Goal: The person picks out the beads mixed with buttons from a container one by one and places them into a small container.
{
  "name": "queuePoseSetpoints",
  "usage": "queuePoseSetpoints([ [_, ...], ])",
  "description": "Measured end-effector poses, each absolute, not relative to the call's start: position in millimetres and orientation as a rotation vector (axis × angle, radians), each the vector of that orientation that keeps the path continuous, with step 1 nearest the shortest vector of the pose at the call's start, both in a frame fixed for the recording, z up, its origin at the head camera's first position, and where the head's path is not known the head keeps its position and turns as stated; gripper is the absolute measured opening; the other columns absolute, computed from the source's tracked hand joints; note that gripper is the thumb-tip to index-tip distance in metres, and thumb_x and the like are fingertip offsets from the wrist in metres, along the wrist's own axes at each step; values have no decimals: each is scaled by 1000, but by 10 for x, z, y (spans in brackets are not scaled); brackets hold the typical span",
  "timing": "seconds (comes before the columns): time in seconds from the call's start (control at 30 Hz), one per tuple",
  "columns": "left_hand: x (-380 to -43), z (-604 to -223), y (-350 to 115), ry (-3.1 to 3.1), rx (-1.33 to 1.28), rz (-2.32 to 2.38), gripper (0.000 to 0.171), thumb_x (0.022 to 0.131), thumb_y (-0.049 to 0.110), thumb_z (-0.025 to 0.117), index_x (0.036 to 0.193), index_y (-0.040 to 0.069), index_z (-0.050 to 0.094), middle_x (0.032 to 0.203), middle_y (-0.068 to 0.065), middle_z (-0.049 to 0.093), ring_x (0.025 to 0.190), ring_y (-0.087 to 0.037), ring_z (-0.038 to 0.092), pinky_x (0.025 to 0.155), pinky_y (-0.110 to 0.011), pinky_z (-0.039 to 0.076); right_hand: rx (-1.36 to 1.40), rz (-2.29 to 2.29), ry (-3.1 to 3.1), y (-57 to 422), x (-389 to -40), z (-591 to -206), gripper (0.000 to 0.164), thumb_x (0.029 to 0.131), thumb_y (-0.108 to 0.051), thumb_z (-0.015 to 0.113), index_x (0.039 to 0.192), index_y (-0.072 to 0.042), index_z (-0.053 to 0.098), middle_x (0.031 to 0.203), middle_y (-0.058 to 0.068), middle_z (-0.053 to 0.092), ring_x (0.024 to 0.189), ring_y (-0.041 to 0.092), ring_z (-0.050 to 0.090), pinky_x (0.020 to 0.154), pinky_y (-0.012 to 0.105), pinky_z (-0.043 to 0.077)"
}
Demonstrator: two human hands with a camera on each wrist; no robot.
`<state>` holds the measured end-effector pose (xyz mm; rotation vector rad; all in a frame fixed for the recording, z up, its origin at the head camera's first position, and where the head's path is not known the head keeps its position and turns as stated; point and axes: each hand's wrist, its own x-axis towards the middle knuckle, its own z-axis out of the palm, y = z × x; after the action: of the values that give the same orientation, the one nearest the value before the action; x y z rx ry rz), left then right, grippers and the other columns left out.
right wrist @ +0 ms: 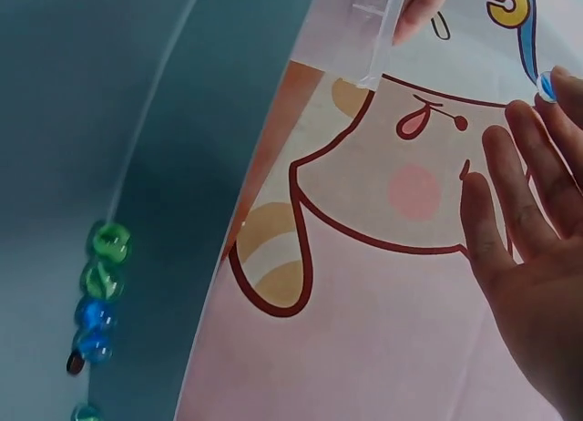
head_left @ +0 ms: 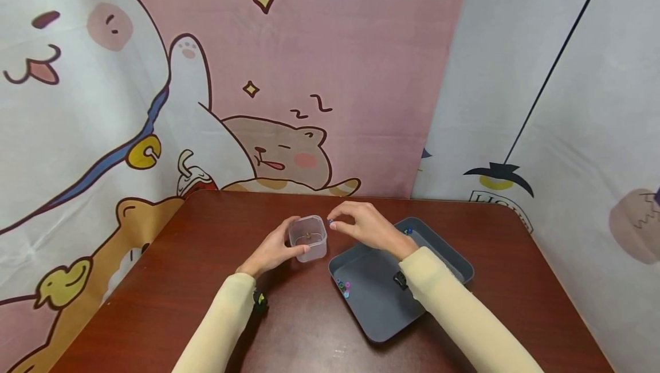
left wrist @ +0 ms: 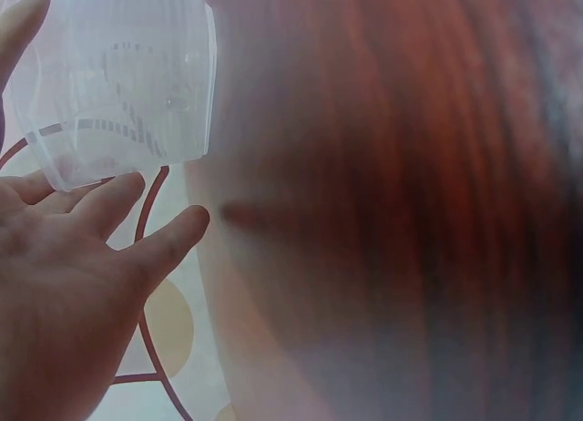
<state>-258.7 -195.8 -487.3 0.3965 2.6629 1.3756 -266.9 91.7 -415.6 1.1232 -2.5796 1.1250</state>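
My left hand point(head_left: 270, 251) grips a clear plastic container point(head_left: 312, 252) between thumb and fingers, its open top tilted toward me. In the left wrist view, fingertips lie under the base of the container point(left wrist: 118, 93). A small brownish spot shows inside it. Just right of its rim, my right hand point(head_left: 367, 225) pinches a blue marble point(head_left: 330, 222) between thumb and index finger. The right wrist view shows the same marble point(right wrist: 547, 87) as blue and white, with the other fingers of the right hand point(right wrist: 537, 230) extended.
A grey tray point(head_left: 381, 310) lies below my right forearm. Small colourful pieces point(head_left: 344, 288) rest along its left side, and blue marbles point(head_left: 409, 230) at its far corner. Green marbles point(right wrist: 111, 243) line up with blue ones in the right wrist view. A printed cloth point(head_left: 361, 75) hangs behind the brown table point(head_left: 170, 315).
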Motion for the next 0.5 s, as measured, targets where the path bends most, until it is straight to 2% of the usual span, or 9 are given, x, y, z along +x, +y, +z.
queuePoseSetpoints([
  [0.17, -2595, -4875, -1958, 2659, 390, 1378, 90, 87, 41, 85, 158, 15, 36, 150, -11, 50, 132, -32, 54, 110, -58, 42, 1097, 1167, -2556, 830, -2745, -4167, 19, 99, -25, 73, 116, -17, 76, 114, -4, 73, 109, 12, 66, 94, 40, 55],
  [0.3, -2599, -4869, -1960, 2650, 390, 1380, 92, 86, 44, 84, 158, 15, 35, 152, -11, 48, 134, -33, 52, 110, -59, 42, 1092, 1144, -2559, 749, -2811, -4203, 21, 100, -25, 72, 117, -13, 76, 115, -1, 74, 109, 13, 66, 94, 38, 55],
  [0.5, -2598, -4889, -1973, 2638, 410, 1396, 91, 87, 42, 84, 159, 14, 34, 152, -13, 48, 134, -33, 53, 110, -58, 42, 1093, 1055, -2595, 644, -2887, -4292, 20, 100, -23, 71, 116, -12, 77, 115, -1, 73, 108, 16, 67, 94, 39, 55],
])
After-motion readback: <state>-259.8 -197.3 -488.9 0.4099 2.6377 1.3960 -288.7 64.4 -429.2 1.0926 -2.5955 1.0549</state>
